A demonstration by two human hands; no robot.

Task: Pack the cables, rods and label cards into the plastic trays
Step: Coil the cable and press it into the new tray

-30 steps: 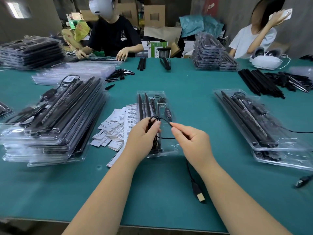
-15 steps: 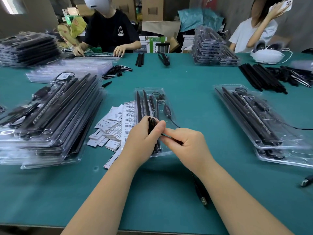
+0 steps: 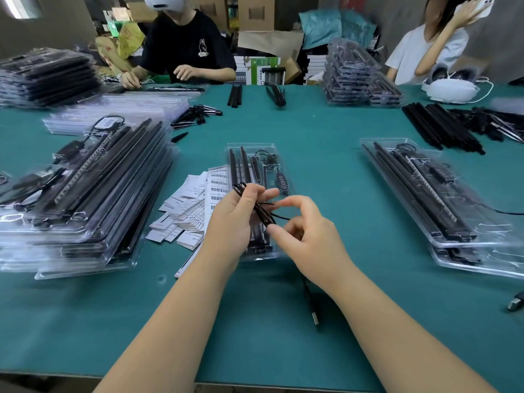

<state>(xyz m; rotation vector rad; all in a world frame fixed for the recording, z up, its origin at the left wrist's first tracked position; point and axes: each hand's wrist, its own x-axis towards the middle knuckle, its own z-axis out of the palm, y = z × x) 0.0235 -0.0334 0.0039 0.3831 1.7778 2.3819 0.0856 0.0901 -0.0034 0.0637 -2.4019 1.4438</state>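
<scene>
Left hand (image 3: 236, 219) grips a coiled black cable (image 3: 255, 205) above the central plastic tray (image 3: 279, 154); right hand (image 3: 309, 231) apparently pinches its loose strand. Label cards (image 3: 184, 211) lie left; filled tray stacks (image 3: 85, 194) flank, partly blurred.

A teal table (image 3: 326, 129) carries everything. Under the hands lies a clear tray (image 3: 256, 150) of black rods. Just left of the left hand (image 3: 235, 219), label cards (image 3: 187, 211) are scattered; further left stands a tall stack of filled trays (image 3: 85, 194). Right of the right hand (image 3: 312, 236) lies another pile of trays (image 3: 442, 199), with loose black rods (image 3: 439, 126) beyond it
</scene>
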